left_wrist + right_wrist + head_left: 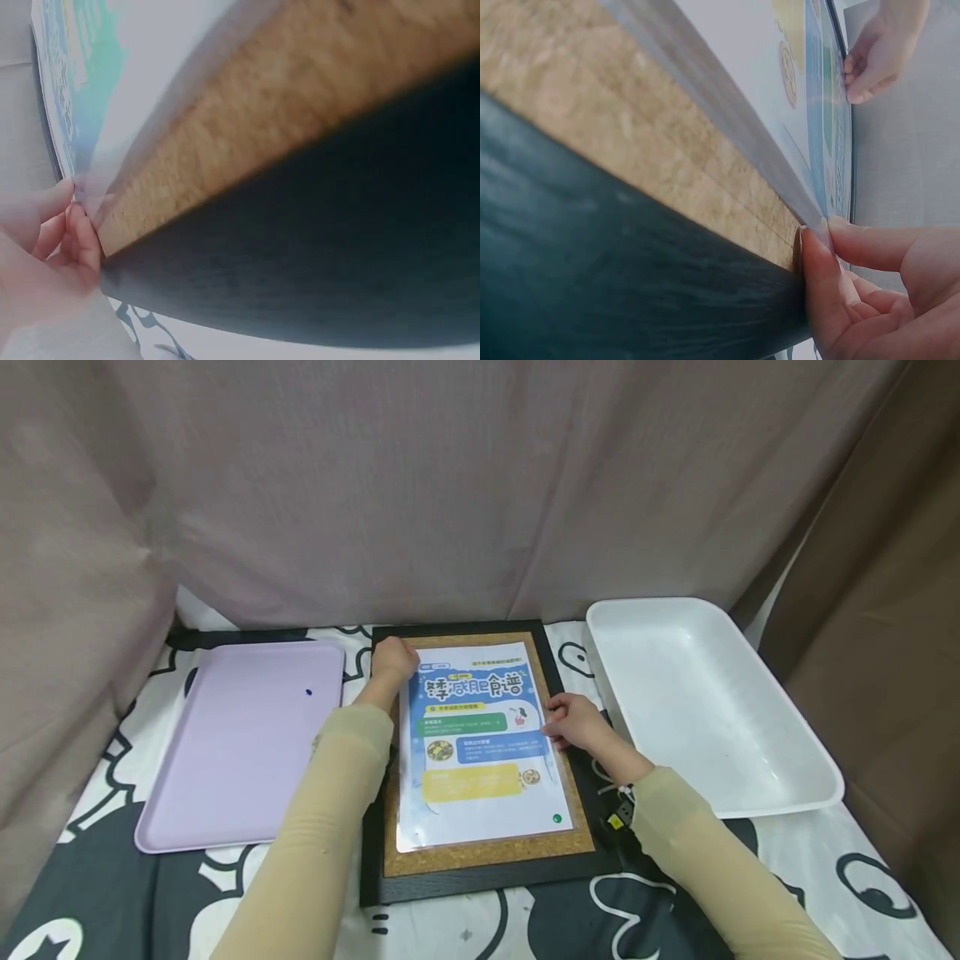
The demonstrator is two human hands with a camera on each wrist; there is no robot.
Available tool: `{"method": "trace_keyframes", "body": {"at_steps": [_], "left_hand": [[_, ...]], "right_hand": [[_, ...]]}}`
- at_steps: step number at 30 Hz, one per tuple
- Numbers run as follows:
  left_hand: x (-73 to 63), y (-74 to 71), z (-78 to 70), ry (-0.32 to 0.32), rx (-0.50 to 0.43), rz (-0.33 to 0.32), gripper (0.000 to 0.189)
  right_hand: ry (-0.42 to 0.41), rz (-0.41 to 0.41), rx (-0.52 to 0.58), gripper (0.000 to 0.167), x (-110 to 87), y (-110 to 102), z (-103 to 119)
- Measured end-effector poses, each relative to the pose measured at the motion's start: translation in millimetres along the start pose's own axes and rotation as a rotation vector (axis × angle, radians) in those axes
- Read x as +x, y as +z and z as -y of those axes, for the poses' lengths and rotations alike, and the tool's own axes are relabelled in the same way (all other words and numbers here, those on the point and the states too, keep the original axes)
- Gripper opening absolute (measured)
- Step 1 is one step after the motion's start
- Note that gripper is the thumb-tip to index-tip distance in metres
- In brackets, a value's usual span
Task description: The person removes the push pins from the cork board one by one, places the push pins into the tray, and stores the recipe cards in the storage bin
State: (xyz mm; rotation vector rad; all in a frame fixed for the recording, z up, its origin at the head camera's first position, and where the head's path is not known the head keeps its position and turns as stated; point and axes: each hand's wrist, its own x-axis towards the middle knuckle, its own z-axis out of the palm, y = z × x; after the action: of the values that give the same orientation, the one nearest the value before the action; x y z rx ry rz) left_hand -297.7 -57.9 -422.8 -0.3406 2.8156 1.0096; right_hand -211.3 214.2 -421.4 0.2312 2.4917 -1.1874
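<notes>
A glossy printed poster (480, 814) with a blue heading and coloured boxes lies over a cork board (480, 858) in a black frame (495, 881). At the poster's upper left corner, my left hand (395, 660) pinches the edge between thumb and fingers. My right hand (577, 724) pinches the right edge about halfway down. In the right wrist view that edge (727, 112) stands slightly off the cork, held between thumb and index finger. A small green round spot (557, 818) shows near the poster's lower right corner; whether it is a pin or print I cannot tell.
To the left lies a lilac tray (232, 760) with a tiny dark blue object (308, 692) on it. A deep white tub (705, 710) stands at the right. Patterned cloth (105, 827) covers the table, and grey-brown curtains (375, 485) hang around it.
</notes>
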Motion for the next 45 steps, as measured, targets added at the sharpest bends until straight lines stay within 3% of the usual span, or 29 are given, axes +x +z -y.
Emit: {"method": "trace_keyframes", "body": {"at_steps": [8,16,28,34,42,45], "left_hand": [[-3.6,-8.5,5.9,0.052,-0.064,0.024,0.015],[1.4,-18.8,19.4,0.112,-0.106,0.056,0.022],[-11.8,-38.1,26.6,0.091,-0.381,0.147,0.026],[-20.8,-53.6,32.7,0.15,-0.373,0.151,0.028],[-32.6,-79.1,50.4,0.14,-0.417,0.136,0.034],[-37.8,-90.0,58.4,0.144,-0.389,0.129,0.035]], "right_hand": [[-0.002,-0.002,-0.004,0.048,1.2,1.7,-2.2],[0.003,-0.009,-0.008,0.048,3.3,2.6,-6.4],[0.006,-0.015,-0.014,0.047,0.9,2.6,-3.6],[0.006,-0.021,-0.016,0.047,0.0,2.5,-2.9],[-0.007,-0.024,-0.024,0.047,-1.7,2.5,-1.4],[-0.016,-0.023,-0.028,0.046,-2.1,2.3,-0.9]]}}
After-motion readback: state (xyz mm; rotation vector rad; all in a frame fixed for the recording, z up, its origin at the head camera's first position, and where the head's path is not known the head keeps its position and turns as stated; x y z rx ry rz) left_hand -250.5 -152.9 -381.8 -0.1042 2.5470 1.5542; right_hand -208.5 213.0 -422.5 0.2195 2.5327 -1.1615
